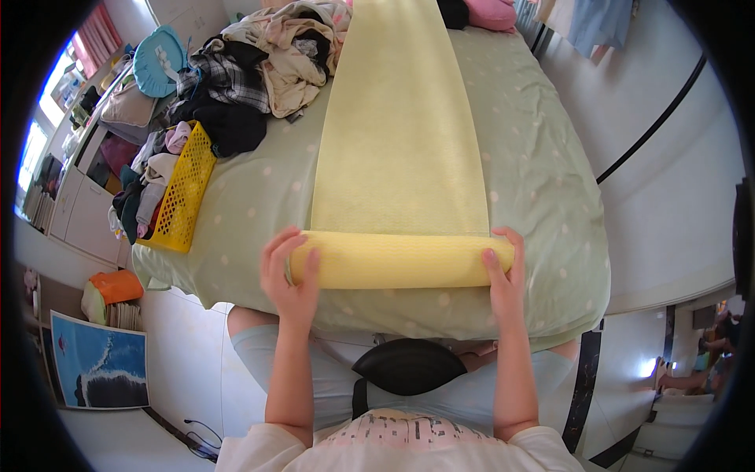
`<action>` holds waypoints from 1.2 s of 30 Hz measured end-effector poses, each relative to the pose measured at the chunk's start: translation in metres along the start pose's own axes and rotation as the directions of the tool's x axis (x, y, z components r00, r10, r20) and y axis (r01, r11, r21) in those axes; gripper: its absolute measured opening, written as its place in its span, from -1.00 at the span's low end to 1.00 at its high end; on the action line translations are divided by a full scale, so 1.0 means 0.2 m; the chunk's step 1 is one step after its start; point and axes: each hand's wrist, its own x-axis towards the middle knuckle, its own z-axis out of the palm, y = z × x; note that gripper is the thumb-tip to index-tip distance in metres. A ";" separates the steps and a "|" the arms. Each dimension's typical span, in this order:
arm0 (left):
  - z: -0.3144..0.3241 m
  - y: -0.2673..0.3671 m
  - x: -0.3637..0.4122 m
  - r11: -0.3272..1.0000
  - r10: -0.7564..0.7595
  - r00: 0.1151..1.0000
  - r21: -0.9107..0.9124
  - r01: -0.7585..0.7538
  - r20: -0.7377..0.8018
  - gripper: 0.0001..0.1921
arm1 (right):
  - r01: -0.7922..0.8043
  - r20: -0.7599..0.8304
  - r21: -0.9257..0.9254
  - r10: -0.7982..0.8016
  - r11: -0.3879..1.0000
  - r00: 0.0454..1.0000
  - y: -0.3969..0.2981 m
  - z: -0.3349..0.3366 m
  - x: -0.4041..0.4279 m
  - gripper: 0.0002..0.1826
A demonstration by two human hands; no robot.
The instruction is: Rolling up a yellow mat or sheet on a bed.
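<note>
A yellow exercise mat (401,130) runs lengthwise over the bed, its near end wound into a thick roll (395,259). At the roll's left end, my left hand (291,271) has its thumb on the near side and its fingers curled over the far side. My right hand (506,268) grips the opposite end the same way, thumb in front. Beyond the roll the mat lies flat and reaches the top of the picture. The underside of the roll is hidden.
A pale green dotted sheet (531,194) covers the bed. On its left are a yellow plastic basket (187,189) of clothes and a heap of clothing (236,76). A pink item (491,15) lies at the far end. A black rounded object (410,367) sits before my lap.
</note>
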 end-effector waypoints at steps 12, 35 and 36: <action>0.04 -0.01 0.14 0.986 -0.111 0.915 -0.072 0.150 0.388 -0.32 | 0.500 0.214 -0.465 -0.455 0.730 0.864 0.06 -0.05 0.04 -0.35; -0.08 -0.29 -0.08 0.926 -0.073 0.926 -0.320 0.200 0.370 -0.10 | 0.437 0.354 -0.448 -0.294 0.780 0.888 0.05 -0.24 0.01 -0.18; -0.10 -0.29 -0.10 0.911 -0.095 0.919 -0.339 0.235 0.382 -0.10 | 0.437 0.354 -0.449 -0.294 0.779 0.888 0.05 -0.24 -0.01 -0.18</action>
